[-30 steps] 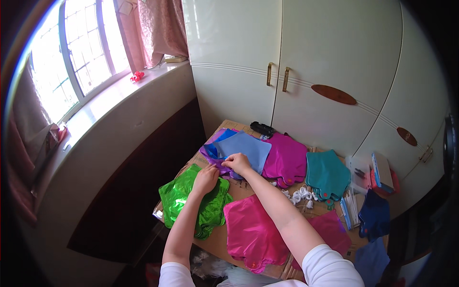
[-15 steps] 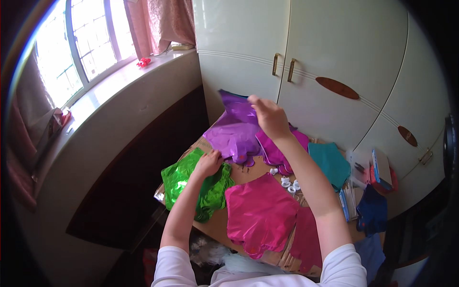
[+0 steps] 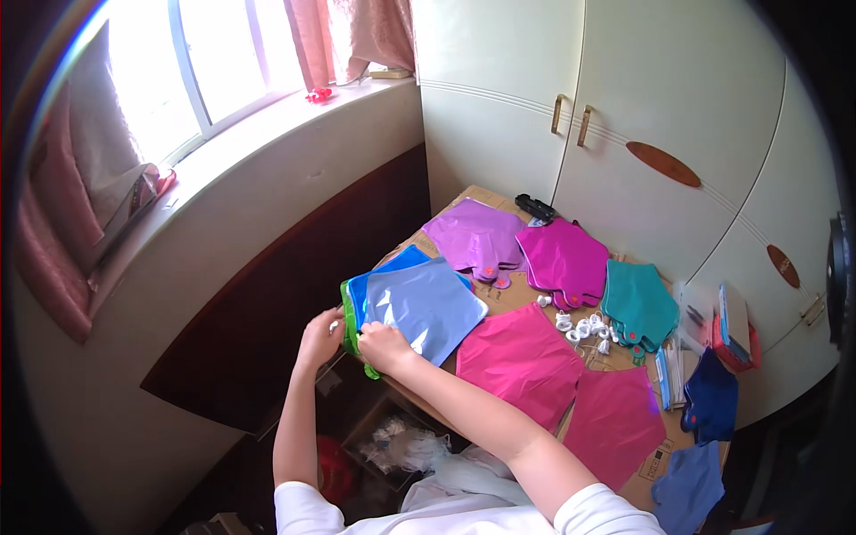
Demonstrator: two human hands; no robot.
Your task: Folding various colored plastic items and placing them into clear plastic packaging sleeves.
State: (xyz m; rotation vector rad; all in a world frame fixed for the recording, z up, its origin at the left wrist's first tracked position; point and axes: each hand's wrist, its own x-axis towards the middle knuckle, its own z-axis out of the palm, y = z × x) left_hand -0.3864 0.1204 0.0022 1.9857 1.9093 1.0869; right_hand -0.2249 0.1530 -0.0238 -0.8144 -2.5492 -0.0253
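A smooth grey-blue foil piece (image 3: 423, 308), flat and angular like an uninflated balloon, lies over a brighter blue piece (image 3: 406, 260). Under their left edges shows the crinkled green foil (image 3: 348, 312). My right hand (image 3: 383, 346) has its fingers curled at the near left corner of the grey-blue piece, pinching its edge. Just left of it, beside the green edge, my left hand (image 3: 319, 339) is closed around a small white object (image 3: 334, 327), mostly hidden by the fingers.
Stacks of lilac (image 3: 477, 234), magenta (image 3: 563, 259) and teal foil (image 3: 637, 299) cover the cardboard-topped table. Pink foil (image 3: 522, 357) lies nearer me. White rings (image 3: 584, 327) sit mid-table. A black object (image 3: 535, 208) stands at the back, against the white cabinet (image 3: 660, 80).
My right hand has come down from above the lilac stack to the left corner. The dark purple piece lifted there is gone. Blue and grey-blue pieces now cover the green foil.
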